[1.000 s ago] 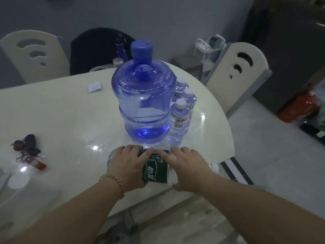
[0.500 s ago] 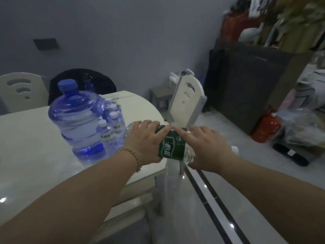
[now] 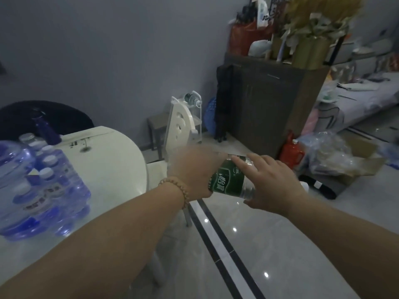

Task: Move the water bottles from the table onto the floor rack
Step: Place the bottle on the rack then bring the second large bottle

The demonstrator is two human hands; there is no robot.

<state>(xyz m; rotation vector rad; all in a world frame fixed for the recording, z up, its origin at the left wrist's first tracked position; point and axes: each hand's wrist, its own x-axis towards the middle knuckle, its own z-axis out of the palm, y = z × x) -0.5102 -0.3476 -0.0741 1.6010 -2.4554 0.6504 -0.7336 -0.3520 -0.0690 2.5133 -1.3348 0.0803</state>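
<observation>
Bottle (image 3: 229, 181) with a dark green label, clear plastic, held sideways in the air between both hands, past the edge of the counter (image 3: 112, 160) and above the glossy tiled floor (image 3: 269, 244). Its long axis runs roughly left to right; which end carries the cap cannot be told, since both ends are covered. The left hand (image 3: 194, 173), blurred, with a beaded bracelet at the wrist, wraps one end. The right hand (image 3: 272, 186) presses the other end with fingers spread. On the pale rounded counter at left stand a large blue water jug (image 3: 13, 190), cut off by the frame edge, and several small clear bottles (image 3: 56, 175) crowded beside it, smeared by blur. Farther back a white rack (image 3: 194, 111) stands by the wall, partly hidden behind a white chair back (image 3: 179, 126).
</observation>
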